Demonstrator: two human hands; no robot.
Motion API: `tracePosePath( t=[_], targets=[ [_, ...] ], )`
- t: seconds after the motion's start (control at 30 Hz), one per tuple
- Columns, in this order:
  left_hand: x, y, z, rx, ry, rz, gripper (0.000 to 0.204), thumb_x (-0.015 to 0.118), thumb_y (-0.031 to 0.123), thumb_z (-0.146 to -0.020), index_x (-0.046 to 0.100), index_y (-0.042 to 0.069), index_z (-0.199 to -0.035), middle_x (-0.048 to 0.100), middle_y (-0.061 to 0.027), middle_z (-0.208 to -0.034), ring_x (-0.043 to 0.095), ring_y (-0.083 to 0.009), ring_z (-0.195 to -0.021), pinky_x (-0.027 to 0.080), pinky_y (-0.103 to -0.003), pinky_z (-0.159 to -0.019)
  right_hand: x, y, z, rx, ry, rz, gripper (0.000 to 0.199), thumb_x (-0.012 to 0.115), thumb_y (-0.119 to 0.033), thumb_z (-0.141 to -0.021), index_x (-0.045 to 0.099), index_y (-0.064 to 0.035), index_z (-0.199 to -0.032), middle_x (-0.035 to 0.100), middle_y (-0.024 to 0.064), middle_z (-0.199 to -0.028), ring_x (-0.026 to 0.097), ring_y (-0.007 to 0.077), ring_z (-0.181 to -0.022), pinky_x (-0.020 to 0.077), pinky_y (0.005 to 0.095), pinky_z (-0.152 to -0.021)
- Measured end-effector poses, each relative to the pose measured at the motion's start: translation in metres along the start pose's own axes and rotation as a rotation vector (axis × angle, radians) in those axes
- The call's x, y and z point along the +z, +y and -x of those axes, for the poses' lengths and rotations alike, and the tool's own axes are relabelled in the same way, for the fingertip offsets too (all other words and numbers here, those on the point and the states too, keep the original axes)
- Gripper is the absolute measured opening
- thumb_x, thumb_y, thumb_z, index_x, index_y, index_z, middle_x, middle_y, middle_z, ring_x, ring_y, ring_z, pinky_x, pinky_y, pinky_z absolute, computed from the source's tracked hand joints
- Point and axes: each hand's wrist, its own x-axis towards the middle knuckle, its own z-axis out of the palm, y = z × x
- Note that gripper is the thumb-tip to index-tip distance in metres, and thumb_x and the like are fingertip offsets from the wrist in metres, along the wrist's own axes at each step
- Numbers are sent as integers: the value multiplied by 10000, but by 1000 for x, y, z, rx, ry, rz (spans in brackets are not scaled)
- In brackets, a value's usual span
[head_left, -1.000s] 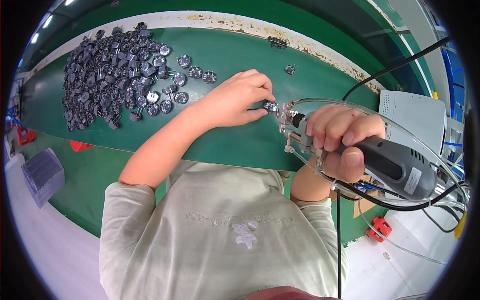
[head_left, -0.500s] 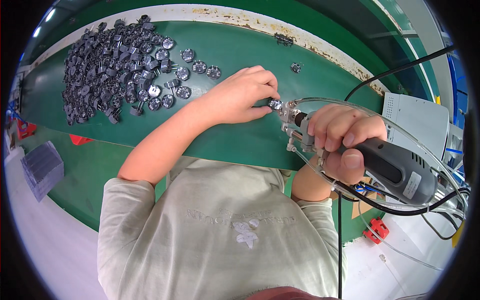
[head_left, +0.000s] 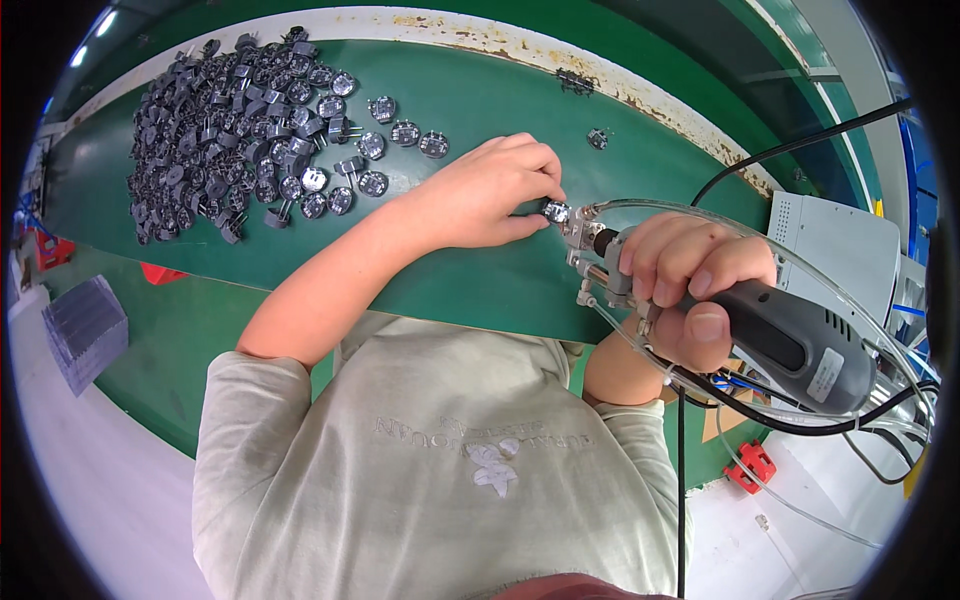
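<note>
Between the thumb and fingers of my left hand [head_left: 500, 192] is a small round black plug core [head_left: 557, 212] with shiny metal contacts. My right hand [head_left: 698, 268] is wrapped round the grey-black body of an electric screwdriver [head_left: 795, 345], held sideways. The metal nose [head_left: 582, 235] of the screwdriver meets the right side of the plug core; the bit's tip is too small to make out. Left of my left hand, several similar plug cores [head_left: 433, 144] lie singly on the green work surface [head_left: 480, 285]. A large heap of plug cores [head_left: 215, 140] covers its left end.
One loose plug core [head_left: 597, 138] lies beyond my hands, and a dark clustered part [head_left: 575, 82] sits by the worn white rim [head_left: 670, 112]. A grey metal box [head_left: 835, 250] stands at the right. A clear hose [head_left: 690, 208] and black cables [head_left: 800, 428] run around the screwdriver.
</note>
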Motion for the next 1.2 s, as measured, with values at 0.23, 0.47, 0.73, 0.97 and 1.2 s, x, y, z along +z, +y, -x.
tracePosePath(
  t=[0.23, 0.47, 0.73, 0.97, 1.2],
  targets=[
    [0, 0, 0, 1, 1, 11, 287, 811, 94, -794, 726, 49, -1065, 642, -60, -1099, 601, -292, -1072, 498, -411, -957, -4, 0, 1, 1, -23, -19, 255, 693, -241, -922, 508, -70, -963, 578, 70, -692, 579, 209, -549, 539, 408, -555],
    [1, 0, 0, 6, 10, -1, 286, 807, 91, -796, 724, 58, -1068, 632, -66, -1132, 600, -291, -1082, 488, -415, -970, -5, 0, 0, 10, -34, -19, 250, 691, -240, -922, 514, -69, -968, 585, 75, -701, 585, 208, -557, 540, 414, -563],
    [-3, 5, -2, 98, 50, -5, 204, 796, 119, -799, 704, 110, -981, 593, -34, -1145, 573, -266, -1136, 465, -421, -984, -13, -7, 4, -64, -30, -86, 322, 745, -250, -936, 499, -71, -1041, 581, 58, -747, 598, 208, -600, 560, 421, -617],
    [-2, 2, -1, 154, 89, -55, 158, 828, 128, -788, 718, 96, -897, 613, -34, -1155, 562, -282, -1126, 460, -425, -983, -11, -7, 6, -95, -42, -75, 339, 748, -285, -945, 493, -87, -1049, 584, 52, -765, 599, 206, -610, 556, 411, -612],
    [-1, 2, -1, 106, 67, -34, 120, 814, 148, -811, 706, 102, -837, 633, 19, -1060, 586, -221, -1099, 462, -396, -965, -11, -10, 6, -92, -65, -43, 349, 751, -302, -956, 492, -85, -1046, 581, 52, -764, 607, 207, -625, 558, 410, -613]
  ],
)
